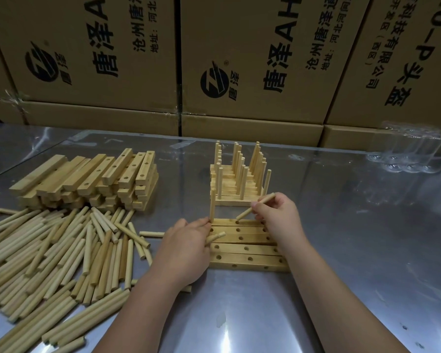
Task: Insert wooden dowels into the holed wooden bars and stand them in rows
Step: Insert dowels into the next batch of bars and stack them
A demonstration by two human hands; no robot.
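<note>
Several holed wooden bars (242,248) lie side by side flat on the metal table in front of me. My left hand (186,248) pinches an upright dowel (212,205) at the far bar's left hole, and a second short dowel (215,237) pokes out of its curled fingers. My right hand (278,220) grips a tilted dowel (256,206) whose lower tip sits at the far bar's middle hole. Behind them stand finished bars with upright dowels (239,174) in rows.
A big pile of loose dowels (56,253) covers the table to the left. Behind it is a stack of empty holed bars (92,179). Cardboard boxes (252,62) wall off the back. Clear plastic trays (413,154) sit at the far right.
</note>
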